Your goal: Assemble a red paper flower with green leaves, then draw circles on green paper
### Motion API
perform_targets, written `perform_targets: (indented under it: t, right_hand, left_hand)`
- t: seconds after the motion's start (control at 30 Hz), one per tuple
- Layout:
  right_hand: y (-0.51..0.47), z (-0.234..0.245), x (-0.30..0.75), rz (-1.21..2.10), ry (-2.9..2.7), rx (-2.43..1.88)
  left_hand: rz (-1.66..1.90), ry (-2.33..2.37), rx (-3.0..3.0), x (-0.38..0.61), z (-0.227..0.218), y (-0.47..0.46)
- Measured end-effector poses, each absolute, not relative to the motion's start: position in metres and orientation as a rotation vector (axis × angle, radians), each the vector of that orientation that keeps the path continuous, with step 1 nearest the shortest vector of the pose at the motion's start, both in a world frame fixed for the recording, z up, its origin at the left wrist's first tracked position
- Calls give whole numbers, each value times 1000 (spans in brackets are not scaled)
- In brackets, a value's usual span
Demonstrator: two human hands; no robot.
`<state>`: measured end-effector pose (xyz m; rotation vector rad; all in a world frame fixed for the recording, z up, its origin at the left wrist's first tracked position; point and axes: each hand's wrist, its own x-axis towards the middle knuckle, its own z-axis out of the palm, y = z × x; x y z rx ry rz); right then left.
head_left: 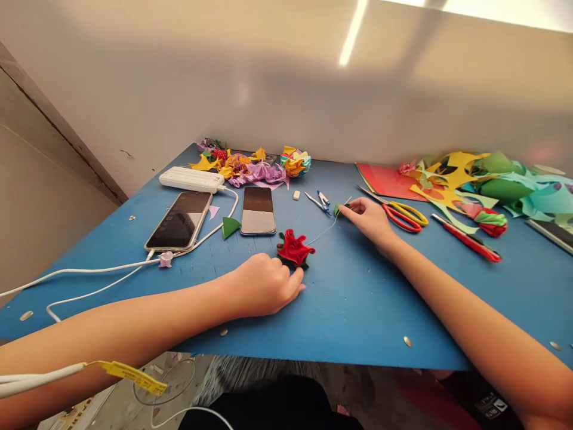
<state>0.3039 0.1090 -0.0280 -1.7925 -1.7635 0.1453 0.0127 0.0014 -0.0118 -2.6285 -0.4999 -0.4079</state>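
A ruffled red paper flower (294, 248) with dark green edges sits at the curled fingers of my left hand (271, 283). That hand is closed on the flower's near side and rests low over the table; its thumb is hidden. Farther right, my right hand (369, 218) pinches a small green paper piece (338, 210) between thumb and fingertips. A thin pale thread (323, 236) runs from the flower to the pinched piece. Just beyond lies a blue-and-white compass (319, 204). Scissors (400, 214) with red and yellow handles lie beside the right hand.
On the blue table (349, 316) are two phones (181, 221), a white power bank (191, 178) with cables, a green paper scrap (230, 227), an eraser (296, 195) and a red cutter (468, 239). Paper flowers (267, 172) and coloured scraps (505, 182) lie along the wall.
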Motion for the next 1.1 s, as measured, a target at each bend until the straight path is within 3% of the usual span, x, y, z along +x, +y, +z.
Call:
perform_targets:
  t: [0.13, 0.37, 0.43, 0.5, 0.67, 0.93, 1.1]
  right_hand:
    - [99, -16, 308, 50, -1963, -1770]
    - [65, 7, 287, -452, -2134, -1626]
    - [51, 10, 276, -825, -2190, -1375]
    - [38, 8, 262, -969, -2227, -1048]
    - [18, -4, 234, -867, -2418, -407]
    - [4, -14, 225, -676, -2402, -425]
    - [-3, -15, 218, -403, -2445, -493]
  left_hand:
    - [-370, -667, -2594, 13, -13, 2]
    - [-329, -818, -2629, 13, -14, 0]
    - [-337, -842, -2661, 12, -14, 2]
    - [-349, -900, -2685, 12, -14, 5]
    - [-413, -1005, -2762, 11, -12, 17]
    - [-788, -494, -2938, 3, -12, 16]
    - [-765, -381, -2801, 0, -13, 15]
